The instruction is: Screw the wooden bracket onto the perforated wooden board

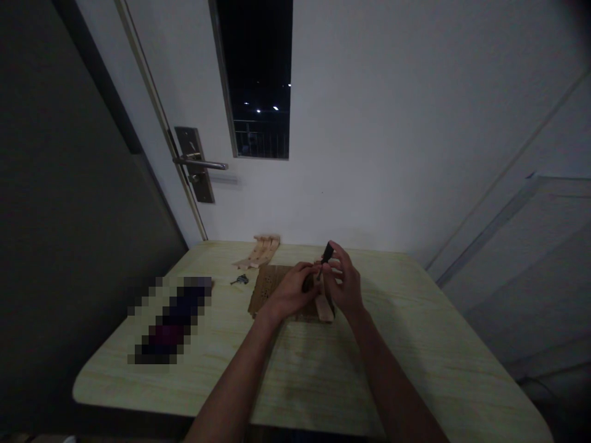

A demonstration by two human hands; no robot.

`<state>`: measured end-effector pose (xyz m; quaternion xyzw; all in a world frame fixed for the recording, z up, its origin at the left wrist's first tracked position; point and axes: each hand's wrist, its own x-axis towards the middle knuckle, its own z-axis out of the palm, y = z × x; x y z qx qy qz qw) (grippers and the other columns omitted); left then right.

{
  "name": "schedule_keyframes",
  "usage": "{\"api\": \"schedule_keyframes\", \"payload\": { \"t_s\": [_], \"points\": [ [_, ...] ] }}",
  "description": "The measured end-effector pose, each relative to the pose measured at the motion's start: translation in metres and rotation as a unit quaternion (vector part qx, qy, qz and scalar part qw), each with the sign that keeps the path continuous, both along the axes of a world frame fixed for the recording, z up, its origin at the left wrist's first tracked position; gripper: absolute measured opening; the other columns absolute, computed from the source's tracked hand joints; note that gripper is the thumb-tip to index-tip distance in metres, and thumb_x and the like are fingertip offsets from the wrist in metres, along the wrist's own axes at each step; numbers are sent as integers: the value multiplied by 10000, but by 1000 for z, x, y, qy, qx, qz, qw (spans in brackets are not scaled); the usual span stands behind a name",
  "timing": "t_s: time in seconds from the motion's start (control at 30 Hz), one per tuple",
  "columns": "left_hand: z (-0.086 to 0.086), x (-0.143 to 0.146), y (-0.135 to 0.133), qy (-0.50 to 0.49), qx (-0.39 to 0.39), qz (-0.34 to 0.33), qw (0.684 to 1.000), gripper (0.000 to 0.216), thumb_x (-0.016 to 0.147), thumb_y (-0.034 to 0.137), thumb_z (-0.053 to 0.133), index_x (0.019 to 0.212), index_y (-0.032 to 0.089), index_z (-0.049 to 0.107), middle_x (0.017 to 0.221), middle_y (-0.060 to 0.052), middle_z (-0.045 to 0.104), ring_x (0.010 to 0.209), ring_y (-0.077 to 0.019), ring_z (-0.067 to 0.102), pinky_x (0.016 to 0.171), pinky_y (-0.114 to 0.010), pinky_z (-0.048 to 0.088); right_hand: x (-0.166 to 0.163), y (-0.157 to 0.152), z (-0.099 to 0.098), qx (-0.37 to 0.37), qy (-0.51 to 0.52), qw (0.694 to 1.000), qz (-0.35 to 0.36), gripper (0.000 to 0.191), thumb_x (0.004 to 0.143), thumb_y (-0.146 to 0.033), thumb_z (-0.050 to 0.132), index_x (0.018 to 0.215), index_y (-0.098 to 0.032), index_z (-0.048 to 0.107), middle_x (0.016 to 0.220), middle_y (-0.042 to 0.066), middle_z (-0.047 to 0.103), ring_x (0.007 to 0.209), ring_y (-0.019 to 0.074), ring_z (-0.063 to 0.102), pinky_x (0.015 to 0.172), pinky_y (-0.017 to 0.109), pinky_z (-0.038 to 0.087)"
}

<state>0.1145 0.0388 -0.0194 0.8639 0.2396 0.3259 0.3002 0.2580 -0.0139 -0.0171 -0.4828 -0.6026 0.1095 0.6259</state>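
Screwdriver [327, 253], black-handled, was held upright-ish in right hand [344, 284], tip angled down toward a pale wood slat [323, 304] standing tilted over a brown board [268, 288] at mid tabletop [415, 344]. Right grip: fingers closed round the handle, thumb side toward the person; firm hold as far as visible. Left hand [290, 292]: fingers curled at the slat's upper end, just beside the driver tip; whether it pinched a screw or only steadied the slat couldn't be told, contact point too dark and small.

Other items noted: stack of more slats [259, 251] at far edge near the wall, well apart from hands; small dark metal bits [239, 280], prob. screws/hardware, left of board; blurred-out dark object [170, 320] at left side of tabletop. Door w/ lever handle [199, 163] behind, dark window above.

Step in hand, as judged: fastening slat to board assy, driver being set to a screw. Next move would call for tip seated square in the screw head, left hand keeping the slat from rocking, and downward pressure while turning. Risk: tip slipping off toward left fingers, given poor light.
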Motion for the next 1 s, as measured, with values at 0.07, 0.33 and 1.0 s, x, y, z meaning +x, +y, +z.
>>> {"api": "schedule_keyframes", "payload": {
  "t_s": [0.07,0.33,1.0],
  "points": [
    [0,0,0,-1,2,-2,1000,347,805,226,592,1149,185,576,1216,-99,540,1119,-211,530,1006,-363,413,1,-1,1,3,2,1000,5,468,884,-336,504,1339,-281,404,1202,101,582,881,170,663,637,287,596],
    [-2,-1,2,2,11,0,1000,385,784,214,615,1163,169,561,1225,-97,537,1120,-207,526,1008,-360,412,2,1,0,12,2,1000,-15,446,873,-327,525,1307,-263,449,1084,86,634,849,167,672,626,274,591],
    [-3,-1,4,7,20,-2,1000,357,783,219,621,1132,161,571,1226,-111,539,1133,-217,517,1012,-375,404,4,-1,7,-1,23,1000,11,439,869,-336,532,1296,-267,456,1015,71,663,859,170,672,627,264,584]
  ]
}}
